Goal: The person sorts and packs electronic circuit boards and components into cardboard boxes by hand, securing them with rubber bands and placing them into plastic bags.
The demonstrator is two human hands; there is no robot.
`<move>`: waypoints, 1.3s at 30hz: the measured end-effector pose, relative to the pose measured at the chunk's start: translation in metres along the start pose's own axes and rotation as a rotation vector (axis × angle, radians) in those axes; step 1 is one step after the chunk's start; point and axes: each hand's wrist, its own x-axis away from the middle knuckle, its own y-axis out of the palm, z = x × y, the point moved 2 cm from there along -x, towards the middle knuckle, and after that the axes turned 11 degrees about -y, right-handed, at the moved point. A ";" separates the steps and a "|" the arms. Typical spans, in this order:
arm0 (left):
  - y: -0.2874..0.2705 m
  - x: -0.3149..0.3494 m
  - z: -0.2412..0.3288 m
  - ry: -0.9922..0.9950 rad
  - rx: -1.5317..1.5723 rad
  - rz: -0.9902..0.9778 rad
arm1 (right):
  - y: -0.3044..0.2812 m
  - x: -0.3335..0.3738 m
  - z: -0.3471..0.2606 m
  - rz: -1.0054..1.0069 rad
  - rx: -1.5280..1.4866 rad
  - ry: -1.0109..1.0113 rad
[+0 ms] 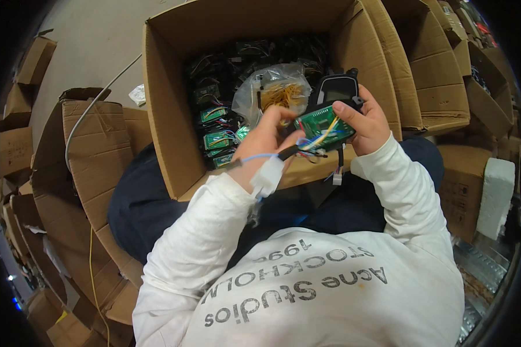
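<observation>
While we sat over the open cardboard box (168, 115), our right hand (367, 124) gripped a green circuit board (324, 124) above its near edge. Our left hand (269, 141) pinched the board's coloured wires (312, 143), with a white connector (268, 176) dangling at the wrist.

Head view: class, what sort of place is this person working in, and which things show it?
Probably a storeroom or packing area for electronic parts. Open cardboard boxes crowd the floor, the big box holds many wired green boards, and the right hand holds a circuit board while the left hand grips its wires.
</observation>
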 end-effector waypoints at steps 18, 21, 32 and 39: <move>0.019 0.020 0.013 -0.282 0.043 -0.128 | 0.014 0.011 0.008 -0.010 -0.277 0.089; 0.018 0.019 0.004 -0.206 -0.202 -0.050 | 0.017 0.016 0.013 -0.007 -0.259 0.195; 0.029 0.008 -0.014 -0.117 0.478 -0.266 | 0.013 0.013 0.005 -0.225 -0.273 0.053; 0.029 0.018 0.010 -0.273 0.679 -0.387 | -0.006 -0.001 -0.008 -0.251 -0.222 0.051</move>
